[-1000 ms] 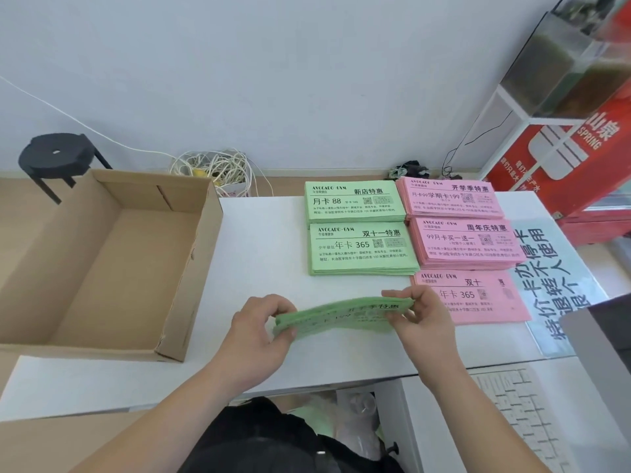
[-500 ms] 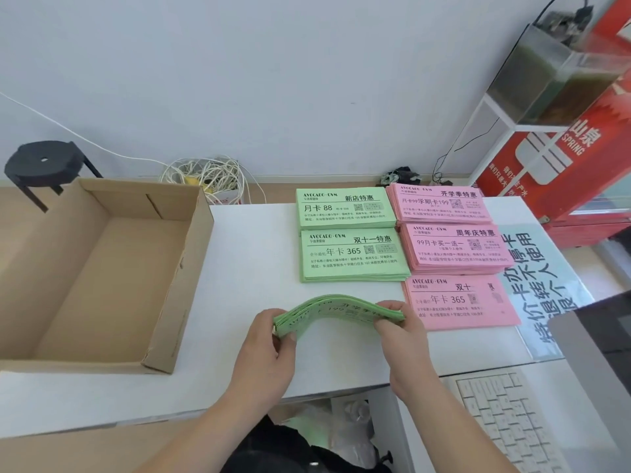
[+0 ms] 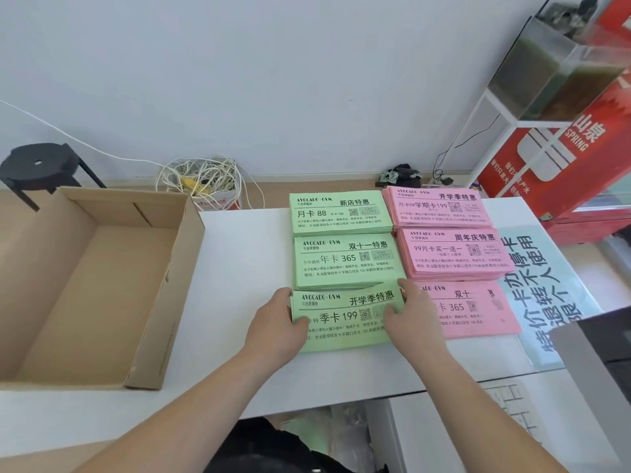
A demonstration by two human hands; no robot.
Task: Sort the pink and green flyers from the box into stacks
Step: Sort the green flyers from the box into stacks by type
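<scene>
A person's left hand (image 3: 276,331) and right hand (image 3: 411,324) grasp the two short ends of a green flyer stack (image 3: 345,319) lying face up on the white counter (image 3: 239,268), each thumb resting on the top sheet; the stack sits at the near end of a green column, just in front of the middle green stack (image 3: 346,264) and the far green stack (image 3: 339,213); to the right runs a pink column of far pink stack (image 3: 437,206), middle pink stack (image 3: 454,254) and near pink stack (image 3: 478,312), whose left edge the right hand covers; an open cardboard box (image 3: 170,295) stands at the counter's left end, well apart from the flyers; a printed notice (image 3: 546,285) lies just right of the pink column.
</scene>
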